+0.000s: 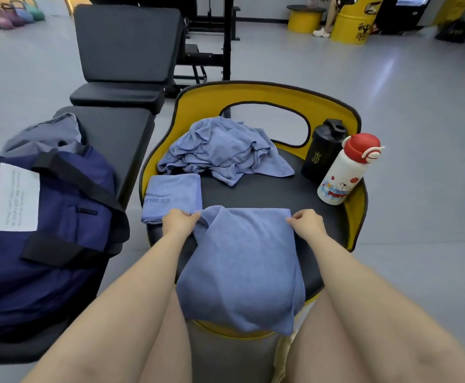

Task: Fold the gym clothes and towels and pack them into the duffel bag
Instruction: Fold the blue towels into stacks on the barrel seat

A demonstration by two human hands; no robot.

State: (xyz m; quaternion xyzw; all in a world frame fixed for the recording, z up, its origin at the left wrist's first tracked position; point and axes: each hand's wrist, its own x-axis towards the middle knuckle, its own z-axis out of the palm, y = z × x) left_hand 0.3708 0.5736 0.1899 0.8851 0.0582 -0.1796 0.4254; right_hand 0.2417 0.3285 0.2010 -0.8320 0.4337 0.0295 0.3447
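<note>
Along the near edge of the round black seat of the yellow chair, a blue towel is lying with its long axis running toward the person, its near end hanging over the edge. Both hands are pinching its far corners: the left hand is gripping the left corner, the right hand the right, fingers curled on the cloth. Any fold toward the body is looking equally reachable for both.

A folded towel at the seat's left edge is showing "TNESS", probably "FITNESS". A crumpled blue cloth is sitting at the far edge. The navy duffel bag, bearing a white label too small to read, is resting on the bench left of the chair, nearer the left hand. A black shaker is carrying a gold crest; a white bottle is showing a cartoon bear.
</note>
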